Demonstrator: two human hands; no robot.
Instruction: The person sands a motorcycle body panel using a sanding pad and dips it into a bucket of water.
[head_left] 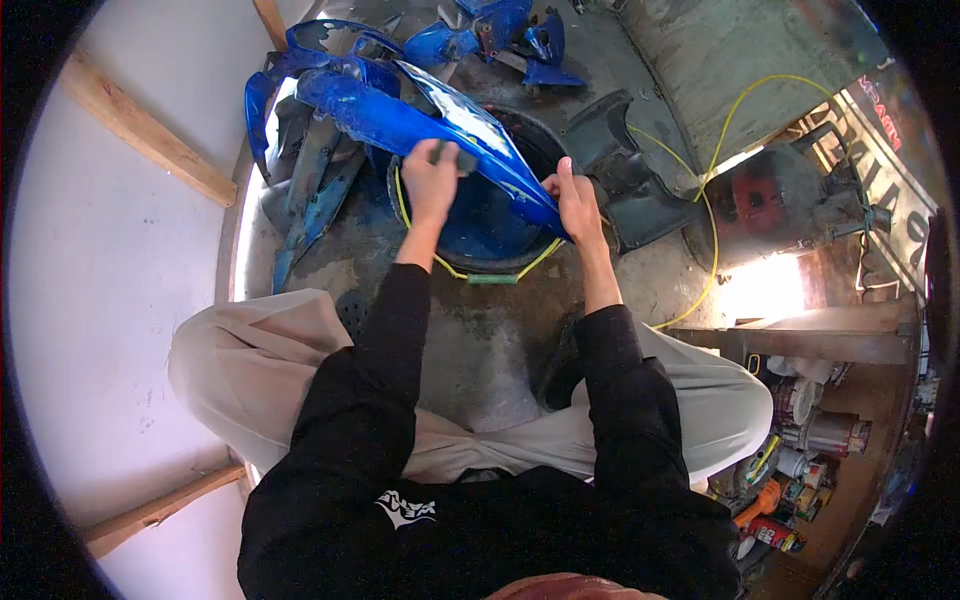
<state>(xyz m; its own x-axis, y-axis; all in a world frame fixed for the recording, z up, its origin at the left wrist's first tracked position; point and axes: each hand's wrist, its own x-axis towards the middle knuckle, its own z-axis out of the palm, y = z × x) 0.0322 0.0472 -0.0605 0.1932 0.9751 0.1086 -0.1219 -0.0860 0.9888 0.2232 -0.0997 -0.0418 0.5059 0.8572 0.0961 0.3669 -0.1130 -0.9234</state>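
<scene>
A long blue motorcycle body panel [385, 118], glossy and streaked with white reflections, lies slantwise over a round dark tub [398, 214]. My right hand [577, 204] grips its narrow lower end, thumb pointing up along the edge. Pressed near the middle of the panel, my left hand [431, 184] is closed on a small dark grey pad [464, 160], slightly blurred. Bluish water [470, 225] shows in the tub below. The tub's yellow handle with a green grip [492, 279] hangs down on my side.
More blue panels [440, 45] lie on the floor behind the tub and to the left. Dark panels [640, 200] rest at the right, near a compressor tank [755, 200] with a yellow hose [715, 235]. Cans and bottles fill a wooden shelf [870, 450] at lower right.
</scene>
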